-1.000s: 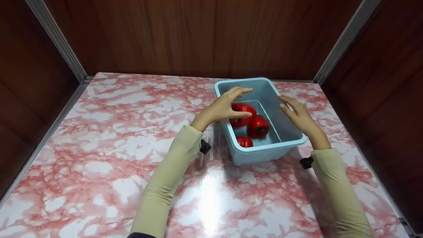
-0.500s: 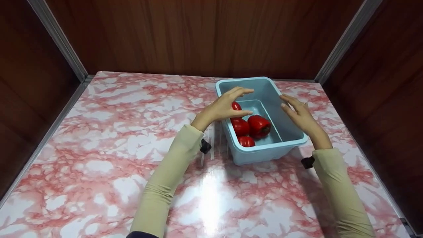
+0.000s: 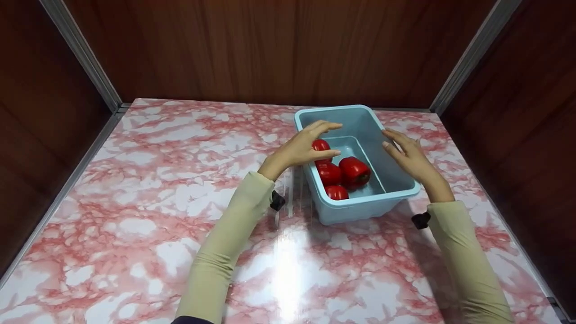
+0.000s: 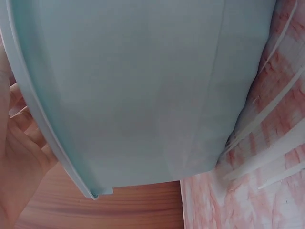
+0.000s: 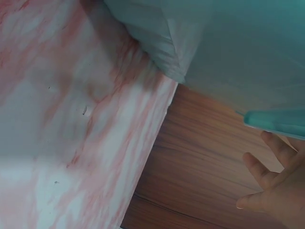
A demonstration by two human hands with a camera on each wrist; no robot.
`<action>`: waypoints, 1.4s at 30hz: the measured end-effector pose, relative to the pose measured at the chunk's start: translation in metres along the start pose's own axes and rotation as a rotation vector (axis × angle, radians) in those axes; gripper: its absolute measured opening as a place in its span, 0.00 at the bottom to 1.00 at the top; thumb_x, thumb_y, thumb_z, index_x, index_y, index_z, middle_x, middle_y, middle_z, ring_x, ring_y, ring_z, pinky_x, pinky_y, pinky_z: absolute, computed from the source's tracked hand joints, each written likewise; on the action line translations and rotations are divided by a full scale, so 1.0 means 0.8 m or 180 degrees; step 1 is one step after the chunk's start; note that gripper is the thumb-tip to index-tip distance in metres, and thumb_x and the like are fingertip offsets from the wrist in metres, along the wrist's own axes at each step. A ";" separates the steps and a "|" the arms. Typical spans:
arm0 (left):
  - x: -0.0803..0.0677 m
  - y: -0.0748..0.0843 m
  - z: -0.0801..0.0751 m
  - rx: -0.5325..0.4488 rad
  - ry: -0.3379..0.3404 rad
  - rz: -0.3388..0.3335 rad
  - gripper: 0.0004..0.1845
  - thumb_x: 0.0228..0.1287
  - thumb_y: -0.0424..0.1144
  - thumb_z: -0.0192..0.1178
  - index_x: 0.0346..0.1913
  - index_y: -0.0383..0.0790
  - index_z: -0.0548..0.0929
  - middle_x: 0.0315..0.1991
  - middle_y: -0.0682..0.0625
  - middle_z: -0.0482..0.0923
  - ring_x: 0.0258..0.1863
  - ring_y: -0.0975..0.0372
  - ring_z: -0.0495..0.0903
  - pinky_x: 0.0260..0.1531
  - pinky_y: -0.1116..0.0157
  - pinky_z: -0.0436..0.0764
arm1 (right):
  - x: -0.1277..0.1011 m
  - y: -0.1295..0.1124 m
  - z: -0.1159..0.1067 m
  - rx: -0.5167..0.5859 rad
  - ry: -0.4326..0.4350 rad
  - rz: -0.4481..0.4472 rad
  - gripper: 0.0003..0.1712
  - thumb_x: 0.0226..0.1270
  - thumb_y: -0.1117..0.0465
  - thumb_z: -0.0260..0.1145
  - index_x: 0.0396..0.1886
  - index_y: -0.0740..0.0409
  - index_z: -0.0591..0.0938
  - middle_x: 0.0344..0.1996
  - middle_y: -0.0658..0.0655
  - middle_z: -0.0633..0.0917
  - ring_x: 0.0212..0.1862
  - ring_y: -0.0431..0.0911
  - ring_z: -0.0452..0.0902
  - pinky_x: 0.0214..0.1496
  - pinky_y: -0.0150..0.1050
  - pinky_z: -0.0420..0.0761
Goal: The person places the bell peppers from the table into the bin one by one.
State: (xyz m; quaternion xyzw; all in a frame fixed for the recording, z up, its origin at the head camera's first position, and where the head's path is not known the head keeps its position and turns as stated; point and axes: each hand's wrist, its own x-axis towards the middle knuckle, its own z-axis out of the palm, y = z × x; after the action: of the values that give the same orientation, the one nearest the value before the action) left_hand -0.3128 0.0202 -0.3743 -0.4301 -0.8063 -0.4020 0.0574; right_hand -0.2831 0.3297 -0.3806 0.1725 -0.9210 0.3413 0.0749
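A light blue plastic bin [image 3: 365, 201] stands on the marble-patterned table [image 3: 157, 180] at the back right. Several red peppers [image 3: 354, 170] lie in its near left part. My left hand [image 3: 302, 147] arches over the bin's left rim, fingers and thumb extended, one pepper [image 3: 321, 145] partly hidden beneath it. My right hand [image 3: 407, 155] lies along the right rim with straight fingers. The left wrist view is filled by the bin's outer wall [image 4: 143, 95], with my left palm [image 4: 16, 162] beside the rim. In the right wrist view my right hand's spread fingers [image 5: 259, 171] sit just below the bin's rim [image 5: 274, 121].
Dark wooden walls [image 3: 270, 49] close in the table at the back and on both sides, with metal strips [image 3: 83, 51] at the corners. The bin sits near the back wall and right wall. The table's left and front parts carry nothing.
The peppers have rolled toward the near left of the bin. Both hands stay at the rims, hardly shifted.
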 end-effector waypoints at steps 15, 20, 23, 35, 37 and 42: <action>0.000 0.000 0.003 0.0146 -0.0075 -0.0052 0.36 0.55 0.59 0.61 0.66 0.56 0.65 0.63 0.56 0.64 0.61 0.69 0.63 0.60 0.67 0.68 | 0.000 -0.004 -0.004 -0.0261 -0.0085 0.0047 0.34 0.68 0.45 0.55 0.68 0.55 0.64 0.69 0.62 0.61 0.71 0.60 0.47 0.66 0.64 0.28; 0.000 0.000 0.004 0.0198 -0.0042 -0.0001 0.35 0.55 0.59 0.61 0.66 0.55 0.66 0.63 0.56 0.65 0.61 0.69 0.63 0.60 0.68 0.67 | 0.002 -0.005 -0.005 -0.0268 -0.0103 0.0055 0.33 0.69 0.43 0.51 0.69 0.55 0.63 0.69 0.62 0.60 0.71 0.60 0.46 0.67 0.64 0.27; -0.001 -0.001 0.004 0.0225 -0.0058 -0.0002 0.35 0.55 0.59 0.61 0.66 0.55 0.65 0.63 0.56 0.65 0.61 0.69 0.62 0.61 0.67 0.66 | 0.002 -0.006 -0.005 -0.0226 -0.0142 0.0132 0.33 0.72 0.42 0.45 0.69 0.53 0.62 0.70 0.62 0.59 0.71 0.61 0.44 0.66 0.62 0.24; -0.005 -0.001 0.003 0.0217 -0.0126 -0.0090 0.37 0.57 0.59 0.59 0.69 0.59 0.61 0.67 0.57 0.60 0.64 0.68 0.59 0.60 0.63 0.68 | 0.001 -0.007 -0.006 -0.0267 -0.0061 0.0100 0.32 0.74 0.41 0.38 0.69 0.53 0.62 0.69 0.62 0.60 0.70 0.63 0.45 0.66 0.61 0.22; -0.006 -0.002 0.003 0.0232 -0.0122 -0.0098 0.37 0.57 0.60 0.58 0.69 0.60 0.60 0.67 0.58 0.60 0.65 0.69 0.58 0.61 0.63 0.68 | 0.002 -0.007 -0.005 -0.0274 -0.0029 0.0074 0.32 0.74 0.42 0.38 0.69 0.53 0.63 0.69 0.62 0.60 0.70 0.63 0.46 0.66 0.61 0.22; -0.007 -0.003 0.002 0.0242 -0.0106 -0.0077 0.38 0.57 0.59 0.58 0.70 0.58 0.59 0.68 0.58 0.59 0.66 0.68 0.57 0.62 0.62 0.66 | 0.002 -0.006 -0.005 -0.0300 0.0022 0.0055 0.31 0.74 0.42 0.38 0.69 0.52 0.63 0.69 0.62 0.60 0.70 0.63 0.47 0.67 0.61 0.23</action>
State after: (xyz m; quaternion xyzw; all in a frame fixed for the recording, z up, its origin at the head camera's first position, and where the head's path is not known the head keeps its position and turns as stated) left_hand -0.3107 0.0169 -0.3793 -0.4244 -0.8270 -0.3645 0.0554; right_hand -0.2829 0.3287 -0.3740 0.1597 -0.9372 0.2988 0.0831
